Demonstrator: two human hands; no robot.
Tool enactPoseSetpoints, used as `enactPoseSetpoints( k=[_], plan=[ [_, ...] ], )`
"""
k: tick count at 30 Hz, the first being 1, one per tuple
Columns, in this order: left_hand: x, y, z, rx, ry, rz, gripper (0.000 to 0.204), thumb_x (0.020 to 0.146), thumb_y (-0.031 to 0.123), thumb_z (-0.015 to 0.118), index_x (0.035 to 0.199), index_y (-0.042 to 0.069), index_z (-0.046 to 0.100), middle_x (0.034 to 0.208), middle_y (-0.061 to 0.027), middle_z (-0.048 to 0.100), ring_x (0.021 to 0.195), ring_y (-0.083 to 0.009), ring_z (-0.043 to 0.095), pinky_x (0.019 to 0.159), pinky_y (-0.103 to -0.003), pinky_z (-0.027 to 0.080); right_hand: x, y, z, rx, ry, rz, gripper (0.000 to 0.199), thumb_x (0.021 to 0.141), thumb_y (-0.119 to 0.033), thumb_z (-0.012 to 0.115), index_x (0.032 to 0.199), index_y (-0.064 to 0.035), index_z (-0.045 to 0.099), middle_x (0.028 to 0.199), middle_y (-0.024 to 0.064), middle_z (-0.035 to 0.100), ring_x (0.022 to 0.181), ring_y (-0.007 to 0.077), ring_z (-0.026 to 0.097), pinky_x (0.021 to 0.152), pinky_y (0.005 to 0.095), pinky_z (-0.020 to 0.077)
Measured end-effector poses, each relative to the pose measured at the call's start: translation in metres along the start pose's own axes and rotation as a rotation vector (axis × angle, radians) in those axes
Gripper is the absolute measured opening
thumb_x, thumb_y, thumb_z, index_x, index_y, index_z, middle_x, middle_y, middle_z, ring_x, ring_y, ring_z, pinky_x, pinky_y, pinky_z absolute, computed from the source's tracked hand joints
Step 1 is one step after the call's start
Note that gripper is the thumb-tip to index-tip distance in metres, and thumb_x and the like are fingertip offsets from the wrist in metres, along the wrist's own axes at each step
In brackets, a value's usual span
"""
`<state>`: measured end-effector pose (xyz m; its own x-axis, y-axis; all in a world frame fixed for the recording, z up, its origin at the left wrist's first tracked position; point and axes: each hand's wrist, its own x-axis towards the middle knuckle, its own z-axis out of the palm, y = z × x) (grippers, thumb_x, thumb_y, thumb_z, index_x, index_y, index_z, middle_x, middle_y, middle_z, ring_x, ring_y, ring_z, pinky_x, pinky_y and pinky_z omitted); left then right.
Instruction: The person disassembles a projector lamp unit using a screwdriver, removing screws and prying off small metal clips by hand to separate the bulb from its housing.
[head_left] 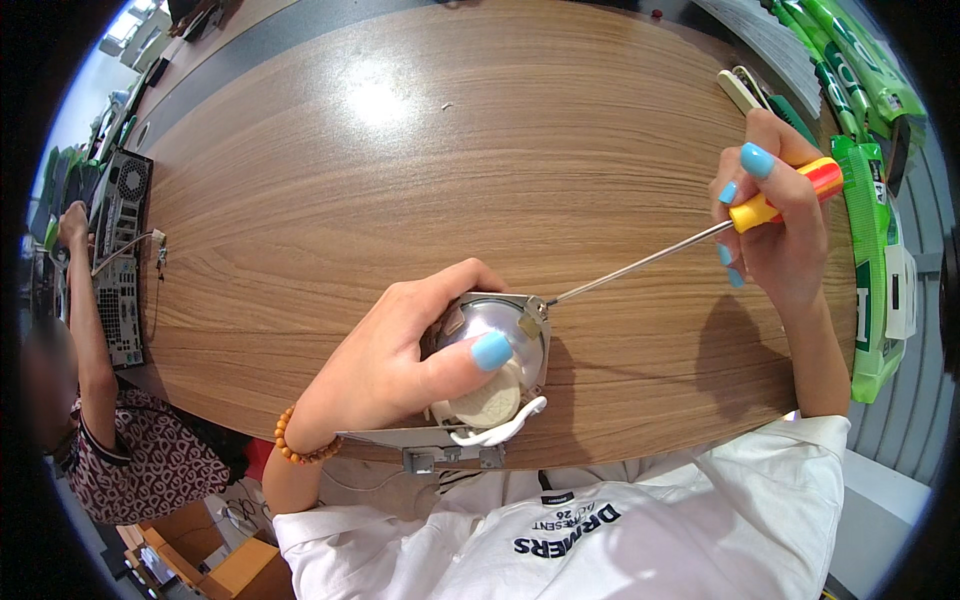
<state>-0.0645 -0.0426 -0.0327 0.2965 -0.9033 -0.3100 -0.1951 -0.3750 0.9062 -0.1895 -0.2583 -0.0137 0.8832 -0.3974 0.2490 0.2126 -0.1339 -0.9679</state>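
Note:
My left hand [390,345] is closed around a reflector lamp [535,345] at the table's near edge, with the thumb pressed across its silvery dome. The lamp has a round cream base [487,405], a white wire [500,432] and a metal bracket [420,440] that reaches toward my body. In my right hand [780,220] is a screwdriver [650,262] with a yellow and red handle. Its long shaft slants down to the left, and the tip meets the corner of the lamp's frame, where a small screw seems to sit.
Green paper packs [868,270] line the table's right side, near a cream and green hand tool [740,92]. On the left, a co-worker's arm [90,320] reaches over an opened computer case [128,260]. A loose cable [158,240] lies beside the case. A cardboard box [215,555] stands below.

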Motion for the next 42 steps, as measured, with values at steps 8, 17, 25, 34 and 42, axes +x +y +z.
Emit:
enactPoseSetpoints(
  k=[8, 17, 25, 34, 42],
  plan=[
    [0.0, 0.0, 0.0, -0.005, 0.002, -0.009, 0.083, 0.062, 0.071, 0.033, 0.09, -0.005, 0.049, 0.078, -0.0098, 0.053, 0.073, -0.0168, 0.051, 0.065, -0.024, 0.038, 0.0, -0.001, 0.0, 0.002, -0.015, -0.011, 0.025, 0.078, -0.022, 0.047, 0.061, -0.0038, 0.044, 0.049, 0.0052, 0.045, 0.035, 0.0096, 0.044, 0.028, 0.0198, 0.0294],
    [-0.003, -0.001, 0.001, -0.122, 0.022, -0.008, 0.08, 0.061, 0.068, 0.041, 0.104, 0.001, 0.041, 0.081, -0.0092, 0.051, 0.073, -0.0155, 0.05, 0.065, -0.023, 0.037, -0.001, -0.008, 0.002, -0.011, -0.033, -0.027, 0.024, 0.079, -0.02, 0.047, 0.061, -0.0039, 0.044, 0.05, 0.0045, 0.045, 0.035, 0.0097, 0.045, 0.028, 0.0197, 0.0302],
    [-0.004, -0.006, -0.003, -0.153, -0.008, 0.105, 0.052, 0.066, 0.042, 0.049, 0.107, 0.012, 0.04, 0.075, -0.0092, 0.053, 0.068, -0.0169, 0.051, 0.063, -0.029, 0.04, -0.001, -0.009, 0.001, -0.022, -0.047, -0.045, 0.025, 0.079, -0.021, 0.047, 0.061, -0.0039, 0.044, 0.05, 0.0047, 0.045, 0.036, 0.0095, 0.046, 0.029, 0.0198, 0.0324],
    [-0.003, 0.003, -0.002, -0.219, -0.039, 0.091, 0.047, 0.067, 0.043, 0.05, 0.1, 0.009, 0.047, 0.083, -0.0071, 0.054, 0.074, -0.0159, 0.052, 0.066, -0.028, 0.041, 0.0, -0.01, 0.0, -0.06, -0.069, -0.028, 0.021, 0.078, -0.016, 0.044, 0.061, -0.0051, 0.039, 0.052, 0.0057, 0.045, 0.034, 0.0105, 0.044, 0.026, 0.0184, 0.0334],
    [-0.004, 0.003, -0.005, -0.177, -0.054, 0.097, 0.045, 0.065, 0.039, 0.05, 0.099, 0.009, 0.047, 0.083, -0.0067, 0.054, 0.074, -0.0159, 0.052, 0.066, -0.029, 0.041, 0.0, -0.012, 0.001, -0.081, -0.006, -0.031, 0.022, 0.079, -0.017, 0.043, 0.06, -0.006, 0.038, 0.052, 0.0054, 0.044, 0.034, 0.0099, 0.043, 0.027, 0.0183, 0.0328]
  ],
)
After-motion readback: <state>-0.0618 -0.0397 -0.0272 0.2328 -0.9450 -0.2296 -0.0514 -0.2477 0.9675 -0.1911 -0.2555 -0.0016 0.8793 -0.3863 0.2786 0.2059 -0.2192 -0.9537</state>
